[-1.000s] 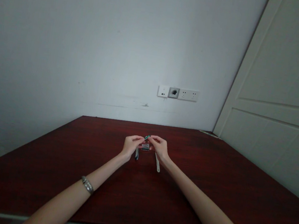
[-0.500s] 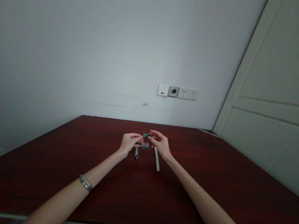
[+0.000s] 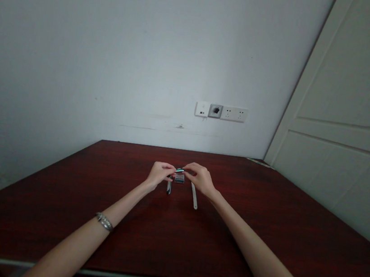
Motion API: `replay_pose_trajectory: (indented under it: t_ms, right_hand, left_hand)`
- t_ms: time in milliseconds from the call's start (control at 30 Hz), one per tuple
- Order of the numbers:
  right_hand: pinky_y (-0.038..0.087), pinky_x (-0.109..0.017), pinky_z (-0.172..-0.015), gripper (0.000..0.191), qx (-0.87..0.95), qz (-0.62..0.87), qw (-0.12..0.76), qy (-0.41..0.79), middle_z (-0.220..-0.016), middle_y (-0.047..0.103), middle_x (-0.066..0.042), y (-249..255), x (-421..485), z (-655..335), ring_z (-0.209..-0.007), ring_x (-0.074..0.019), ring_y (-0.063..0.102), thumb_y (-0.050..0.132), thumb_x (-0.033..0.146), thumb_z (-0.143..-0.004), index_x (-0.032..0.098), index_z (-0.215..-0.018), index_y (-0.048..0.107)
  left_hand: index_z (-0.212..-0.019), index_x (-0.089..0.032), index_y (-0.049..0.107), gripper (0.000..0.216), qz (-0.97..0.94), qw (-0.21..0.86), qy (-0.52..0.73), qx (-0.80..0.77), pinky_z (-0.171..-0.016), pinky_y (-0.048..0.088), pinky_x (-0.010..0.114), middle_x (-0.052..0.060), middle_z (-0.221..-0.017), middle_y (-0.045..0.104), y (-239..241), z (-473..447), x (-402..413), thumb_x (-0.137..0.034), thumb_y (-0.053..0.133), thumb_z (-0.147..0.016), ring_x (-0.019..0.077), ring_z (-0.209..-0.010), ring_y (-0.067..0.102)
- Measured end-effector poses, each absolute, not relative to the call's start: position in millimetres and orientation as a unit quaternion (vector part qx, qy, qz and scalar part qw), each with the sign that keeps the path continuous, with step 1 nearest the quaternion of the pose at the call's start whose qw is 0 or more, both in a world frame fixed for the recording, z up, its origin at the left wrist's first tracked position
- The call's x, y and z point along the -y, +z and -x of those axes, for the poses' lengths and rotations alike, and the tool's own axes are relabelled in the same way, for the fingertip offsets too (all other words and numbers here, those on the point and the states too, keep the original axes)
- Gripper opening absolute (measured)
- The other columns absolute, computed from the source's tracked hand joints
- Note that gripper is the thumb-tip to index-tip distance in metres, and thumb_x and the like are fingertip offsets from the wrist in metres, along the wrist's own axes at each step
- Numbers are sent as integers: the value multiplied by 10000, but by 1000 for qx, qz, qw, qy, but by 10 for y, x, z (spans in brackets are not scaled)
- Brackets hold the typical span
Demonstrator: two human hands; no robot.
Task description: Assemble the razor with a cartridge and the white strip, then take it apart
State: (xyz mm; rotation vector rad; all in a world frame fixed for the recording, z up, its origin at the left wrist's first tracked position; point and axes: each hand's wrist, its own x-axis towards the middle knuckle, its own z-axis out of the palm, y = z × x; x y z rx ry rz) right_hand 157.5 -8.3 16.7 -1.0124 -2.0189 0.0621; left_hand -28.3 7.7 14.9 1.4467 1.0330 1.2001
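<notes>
A small, thin green and whitish piece (image 3: pixel 180 170) is held up over the middle of the table; its exact kind is too small to make out. My left hand (image 3: pixel 160 172) pinches its left end between thumb and fingers. At the other end, the thumb and forefinger of my right hand (image 3: pixel 199 177) close on it. Just below the piece lies a small clear flat case (image 3: pixel 179 178) with dark contents. A slim white and black tool (image 3: pixel 169 187) lies under my left hand, its far end hidden. Beside my right hand is a narrow white strip (image 3: pixel 194 197) with a hole at its near end.
The dark red wooden table (image 3: pixel 191 248) reaches back to a white wall with sockets (image 3: pixel 234 114). A pale panelled door (image 3: pixel 337 145) stands along the right. A thin pale strip (image 3: pixel 259 163) lies at the far right corner.
The green piece has turned from slanted to nearly level. My right hand's fingers have come together onto its right end, while my left hand keeps its pinch.
</notes>
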Motion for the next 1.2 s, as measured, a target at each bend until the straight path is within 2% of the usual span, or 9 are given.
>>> replay_pose_trajectory:
  t_ms: [233,467,733,1200]
  right_hand:
    - [439,-233,-714,170,847,353,398,4,-914,646,-35,142,51,-1597,-820,-140,589,524,273,-828,221,-913,661]
    - [440,-251,-732,201,836,380,395,-1,-939,650,-40,124,-131,-1678,-835,-151,586,510,286,-835,221,-935,671]
    - [416,-254,-685,159,872,441,207,-31,-908,669,-9,86,-345,-1691,-935,-193,527,573,288,-788,274,-883,699]
    - [411,-246,-701,168,874,458,161,-33,-925,664,-6,-28,-467,-1599,-950,-198,516,554,299,-796,272,-889,691]
  left_hand:
    - [-717,-73,657,188,-611,485,460,-425,-521,529,230,75,-649,652,176,275,-54,-238,679,-630,151,-624,629]
    - [-843,-91,648,251,-610,491,458,-421,-519,531,244,103,-773,675,152,353,-135,-295,640,-697,167,-681,646]
    - [-794,-64,644,190,-626,434,458,-459,-349,428,169,114,-757,664,142,413,-241,-229,610,-704,115,-530,587]
    - [-816,-60,628,217,-640,435,472,-423,-368,457,186,107,-747,648,121,427,-258,-259,600,-734,126,-570,595]
